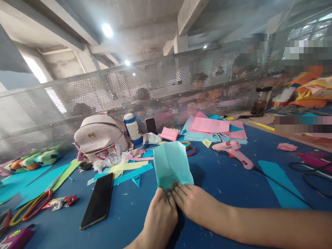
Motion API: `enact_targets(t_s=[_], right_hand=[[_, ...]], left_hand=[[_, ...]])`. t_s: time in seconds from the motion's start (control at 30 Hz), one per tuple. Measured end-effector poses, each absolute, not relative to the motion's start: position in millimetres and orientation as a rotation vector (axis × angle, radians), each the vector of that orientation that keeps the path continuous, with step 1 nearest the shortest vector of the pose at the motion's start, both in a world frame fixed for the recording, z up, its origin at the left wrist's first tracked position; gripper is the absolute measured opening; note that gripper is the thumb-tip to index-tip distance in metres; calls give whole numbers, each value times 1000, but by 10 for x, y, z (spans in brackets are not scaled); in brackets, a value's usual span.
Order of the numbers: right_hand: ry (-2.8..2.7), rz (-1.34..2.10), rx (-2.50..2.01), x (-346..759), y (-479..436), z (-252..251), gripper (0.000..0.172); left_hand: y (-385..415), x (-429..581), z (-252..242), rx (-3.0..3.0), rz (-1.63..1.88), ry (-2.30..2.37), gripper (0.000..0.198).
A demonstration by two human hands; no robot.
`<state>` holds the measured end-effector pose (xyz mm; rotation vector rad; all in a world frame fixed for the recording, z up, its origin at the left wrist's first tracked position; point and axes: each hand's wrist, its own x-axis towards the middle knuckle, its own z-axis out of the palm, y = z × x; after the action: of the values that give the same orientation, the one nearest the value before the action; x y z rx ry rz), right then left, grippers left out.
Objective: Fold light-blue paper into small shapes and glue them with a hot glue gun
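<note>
A creased sheet of light teal paper (171, 160) stands tilted up in front of me, its lower edge between my hands. My left hand (161, 211) is closed on that edge, thumb on top. Beside it my right hand (190, 199) presses its fingers together on the same edge, touching the left hand. A fold line runs up the sheet, and part of the lower edge is hidden by my fingers.
A black phone (98, 200) and red-and-yellow scissors (37, 207) lie to the left. Behind stand a pink backpack (101, 135) and a bottle (132, 128). At right are a pink glue gun (234, 152) with its cord and a blue paper strip (282, 183).
</note>
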<state>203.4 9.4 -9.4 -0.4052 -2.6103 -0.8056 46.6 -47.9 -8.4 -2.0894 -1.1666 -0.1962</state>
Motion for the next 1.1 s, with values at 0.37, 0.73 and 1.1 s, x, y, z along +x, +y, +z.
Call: enact_targets(t_s=[0.37, 0.73, 1.1], right_hand=[[-2665, -627, -423, 2069, 117, 29, 20], [-2583, -664, -378, 2052, 117, 16, 22], [-2653, -696, -372, 2063, 146, 5, 28]], left_hand=[[-488, 487, -2, -2066, -186, -1127, 20], [-432, 397, -37, -2080, -188, -1083, 17], [-472, 415, 2, -2104, -81, -1160, 15]])
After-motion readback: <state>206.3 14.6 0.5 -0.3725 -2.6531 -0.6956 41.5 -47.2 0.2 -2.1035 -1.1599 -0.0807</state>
